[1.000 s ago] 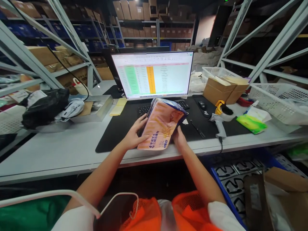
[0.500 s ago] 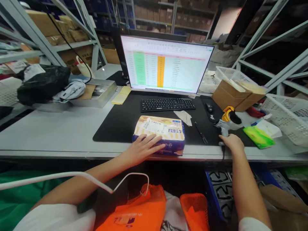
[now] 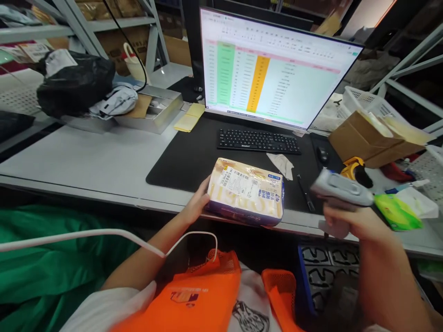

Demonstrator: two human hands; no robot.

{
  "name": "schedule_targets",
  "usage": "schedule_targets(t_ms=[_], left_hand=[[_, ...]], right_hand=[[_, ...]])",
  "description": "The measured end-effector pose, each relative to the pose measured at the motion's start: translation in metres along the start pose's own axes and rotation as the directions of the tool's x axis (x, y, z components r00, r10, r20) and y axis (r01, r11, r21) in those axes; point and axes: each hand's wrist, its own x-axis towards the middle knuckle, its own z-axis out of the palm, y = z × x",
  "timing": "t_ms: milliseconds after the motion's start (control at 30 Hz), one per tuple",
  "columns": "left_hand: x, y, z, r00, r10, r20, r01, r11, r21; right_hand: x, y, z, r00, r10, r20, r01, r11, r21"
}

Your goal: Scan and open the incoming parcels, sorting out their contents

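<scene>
A cream and blue wrapped package point(image 3: 246, 192) with a white barcode label lies flat at the front edge of the black desk mat point(image 3: 187, 159). My left hand point(image 3: 197, 206) holds its left end, fingers curled under it. My right hand point(image 3: 349, 220) is closed round the grip of a grey barcode scanner point(image 3: 341, 188), raised off the desk to the right of the package, its head turned toward the package. The hand and scanner are blurred by motion.
Behind the package are a black keyboard point(image 3: 259, 140), a monitor point(image 3: 277, 69) showing a spreadsheet, a mouse point(image 3: 322, 154) and a pen point(image 3: 303, 192). A cardboard box point(image 3: 367, 138), white baskets point(image 3: 363, 102) and a green tissue pack point(image 3: 398, 211) stand right. A black bag point(image 3: 74, 83) and metal tray point(image 3: 154, 110) lie left.
The package went from held upright in both hands to lying flat on the mat. My right hand left it, reached right and lifted the scanner. My left hand slid to the package's left end.
</scene>
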Motion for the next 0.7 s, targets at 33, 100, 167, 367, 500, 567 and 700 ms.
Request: schedule_targets(t_ms=[33, 100, 167, 367, 500, 567, 700], left_hand=[[0.003, -0.001, 0.003, 1.000, -0.020, 0.022, 0.021, 0.998, -0.058], [0.005, -0.002, 0.007, 0.999, -0.018, 0.028, 0.020, 0.995, -0.098], [0.004, -0.005, 0.008, 1.000, -0.008, 0.019, 0.010, 0.997, -0.080], [-0.004, -0.015, 0.010, 0.997, 0.055, -0.050, -0.052, 0.997, 0.056], [-0.007, -0.023, 0.018, 0.977, 0.175, -0.124, -0.168, 0.984, 0.064], [-0.008, -0.026, 0.021, 0.949, 0.261, -0.178, -0.248, 0.964, 0.094], [-0.009, -0.029, 0.018, 0.881, 0.444, -0.161, -0.400, 0.883, 0.247]], right_hand=[[0.006, -0.027, 0.010, 0.993, 0.020, 0.121, -0.023, 1.000, 0.021], [0.019, -0.078, 0.031, 0.945, 0.011, 0.327, -0.043, 0.995, 0.092], [0.031, -0.115, 0.049, 0.917, -0.031, 0.398, -0.005, 0.996, 0.090], [0.052, -0.093, 0.043, 0.953, 0.059, 0.296, -0.076, 0.996, 0.047], [0.072, 0.004, 0.002, 0.950, 0.227, -0.213, -0.237, 0.971, -0.021], [0.081, 0.054, -0.017, 0.885, 0.322, -0.337, -0.355, 0.934, -0.038], [0.080, 0.124, -0.035, 0.759, 0.400, -0.514, -0.568, 0.793, -0.220]])
